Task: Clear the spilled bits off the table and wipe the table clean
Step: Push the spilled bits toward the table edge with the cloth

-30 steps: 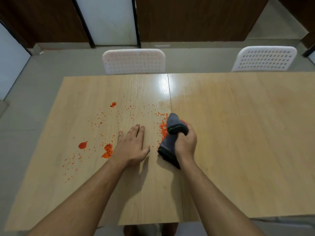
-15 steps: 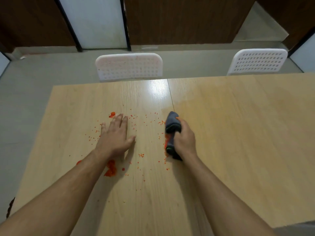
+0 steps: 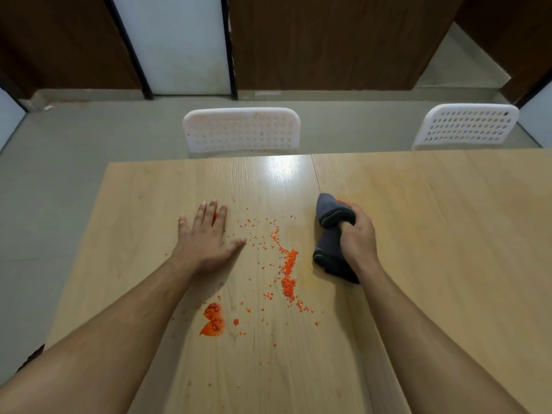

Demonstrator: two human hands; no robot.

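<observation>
Two white perforated plastic chairs stand at the far edge of the bench [image 3: 448, 234], one [image 3: 241, 130] facing the spill, the other [image 3: 466, 127] off to the right; dark wood panels and a pale door behind; nothing stands between the hands and the spill; the spilled bits [image 3: 288, 267] are small orange granules, densest in a ridge just left of the cloth, thinning leftward; a larger orange smear [image 3: 212, 322] lies nearer the front edge; the left hand [image 3: 206, 237] lies flat on the bench, its grip released, fingers straight; the right hand [image 3: 357, 237] has its grip clenched round a folded grey cloth [image 3: 330, 234] with green edging, resting on the bench.
</observation>
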